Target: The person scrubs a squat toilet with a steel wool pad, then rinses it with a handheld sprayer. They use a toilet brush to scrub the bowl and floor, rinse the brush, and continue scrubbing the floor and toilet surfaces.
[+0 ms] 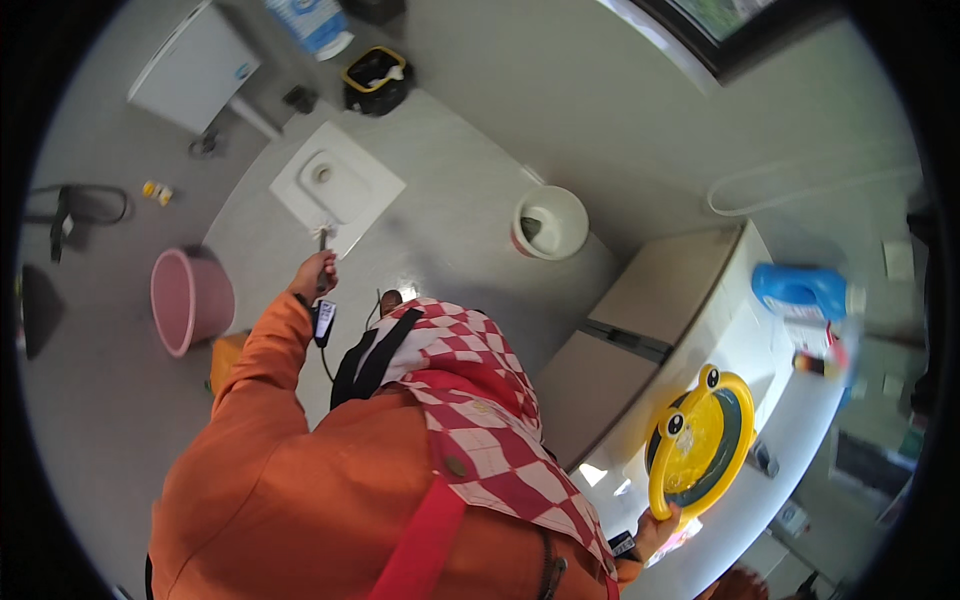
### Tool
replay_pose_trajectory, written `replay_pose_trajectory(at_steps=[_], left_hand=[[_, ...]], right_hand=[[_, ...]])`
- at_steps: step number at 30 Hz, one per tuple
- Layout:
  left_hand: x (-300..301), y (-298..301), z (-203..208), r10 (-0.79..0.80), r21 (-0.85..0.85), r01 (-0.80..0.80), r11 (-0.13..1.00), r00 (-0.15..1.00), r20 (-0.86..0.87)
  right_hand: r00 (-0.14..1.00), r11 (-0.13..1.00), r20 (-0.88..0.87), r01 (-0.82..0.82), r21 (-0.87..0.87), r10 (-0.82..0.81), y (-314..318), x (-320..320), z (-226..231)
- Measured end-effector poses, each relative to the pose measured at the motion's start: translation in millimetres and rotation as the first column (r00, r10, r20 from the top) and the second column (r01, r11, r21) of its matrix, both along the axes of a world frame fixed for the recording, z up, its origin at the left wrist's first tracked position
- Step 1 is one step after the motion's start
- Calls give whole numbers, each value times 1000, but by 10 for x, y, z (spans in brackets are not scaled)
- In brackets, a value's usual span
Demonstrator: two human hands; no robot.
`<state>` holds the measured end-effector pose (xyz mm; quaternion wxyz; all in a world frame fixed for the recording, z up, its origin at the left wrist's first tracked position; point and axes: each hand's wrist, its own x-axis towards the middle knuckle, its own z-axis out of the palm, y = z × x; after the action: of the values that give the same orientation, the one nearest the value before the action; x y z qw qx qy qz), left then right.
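My left hand (312, 275), at the end of an orange sleeve, is closed around the dark handle of a toilet brush (322, 240). The brush's head rests on the near edge of a white squat toilet pan (335, 185) set in the grey floor. My right hand (656, 530) grips the lower rim of a yellow frog-shaped ring with two bulging eyes (700, 440). The ring lies on top of a white washing machine (745, 335). A red and white checked cloth covers my chest.
A pink bucket (190, 300) stands left of my left arm, and a white bucket (548, 222) stands beyond the machine. A black bin with a yellow rim (375, 80) and a white cabinet (195, 65) sit farther off. A blue bottle (800, 290) lies on the machine.
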<state>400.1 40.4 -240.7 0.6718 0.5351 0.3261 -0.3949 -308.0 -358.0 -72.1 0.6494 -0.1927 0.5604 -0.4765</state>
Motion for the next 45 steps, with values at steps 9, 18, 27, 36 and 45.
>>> replay_pose_trajectory(at_steps=[9,18,27,36,45], left_hand=[[-71,733,30,119,95,-118,988,993,-2],[-256,2929,-189,266,127,-265,956,964,15],[-944,4261,-552,552,462,-456,761,829,-90],[-1024,4330,-765,643,524,-531,666,765,-41],[-166,3418,-1328,266,268,-272,924,962,61]], right_hand=[[975,976,-41,-217,-1,217,-26,1042,103],[828,815,42,-557,159,559,752,3520,-781],[452,389,154,-865,318,879,1014,6068,-3639],[412,442,-171,-766,466,895,1722,8070,-5175],[376,343,-5,-839,422,926,1692,7878,-4714]])
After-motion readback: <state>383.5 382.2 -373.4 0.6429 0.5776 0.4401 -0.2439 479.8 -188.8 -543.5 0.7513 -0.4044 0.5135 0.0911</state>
